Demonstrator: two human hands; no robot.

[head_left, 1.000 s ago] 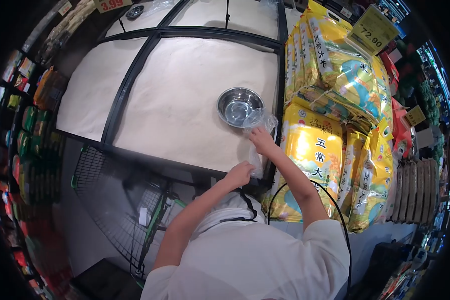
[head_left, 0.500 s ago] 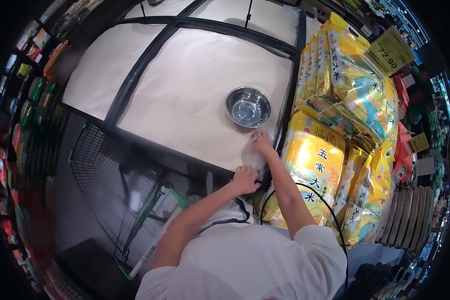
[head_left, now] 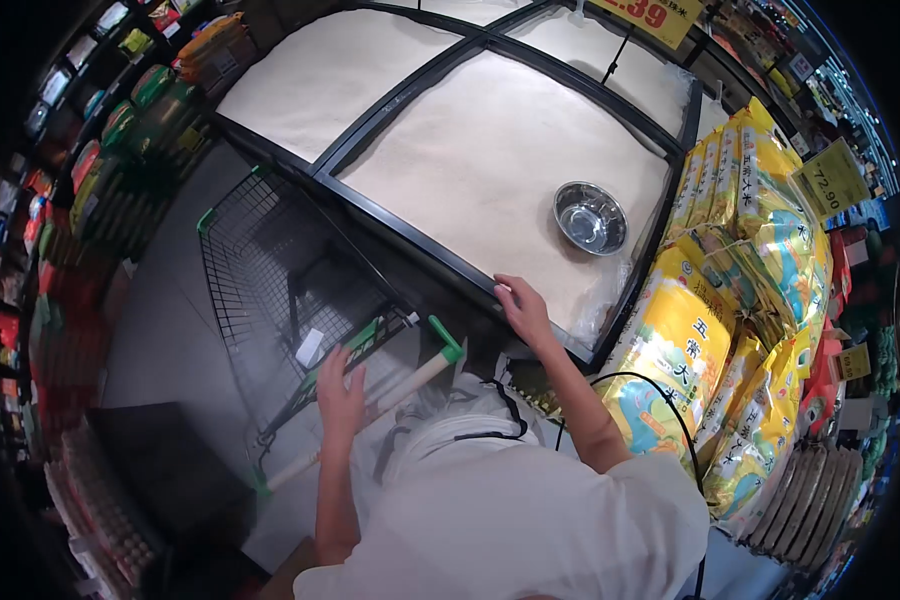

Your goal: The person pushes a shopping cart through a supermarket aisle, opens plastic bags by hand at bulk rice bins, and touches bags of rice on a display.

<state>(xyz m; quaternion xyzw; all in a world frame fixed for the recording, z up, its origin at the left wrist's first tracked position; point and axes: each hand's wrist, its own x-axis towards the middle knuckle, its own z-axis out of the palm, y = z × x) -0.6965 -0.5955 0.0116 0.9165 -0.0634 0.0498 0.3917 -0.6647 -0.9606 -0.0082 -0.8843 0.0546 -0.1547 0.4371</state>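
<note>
My left hand (head_left: pixel 341 390) is raised over the shopping cart (head_left: pixel 280 260), near its green and white handle (head_left: pixel 410 385), with its fingers apart and nothing in it. At the front rim of the black-framed bin (head_left: pixel 410 228), my right hand (head_left: pixel 523 310) has its fingers apart and holds nothing. A steel bowl (head_left: pixel 590 218) rests on the pale grains (head_left: pixel 500 150). Clear crumpled plastic (head_left: pixel 602 298) lies in the bin's near right corner, to the right of my right hand.
Yellow rice bags (head_left: pixel 675 350) are stacked against the bin's right side. A black box (head_left: pixel 165 475) stands at the lower left. Packed shelves (head_left: pixel 100 190) line the left. A black cable (head_left: pixel 660 385) loops near my right arm.
Both hands have let go of the clear plastic. My left hand has moved left over the cart, my right hand to the bin's front rim. The view has turned toward the cart.
</note>
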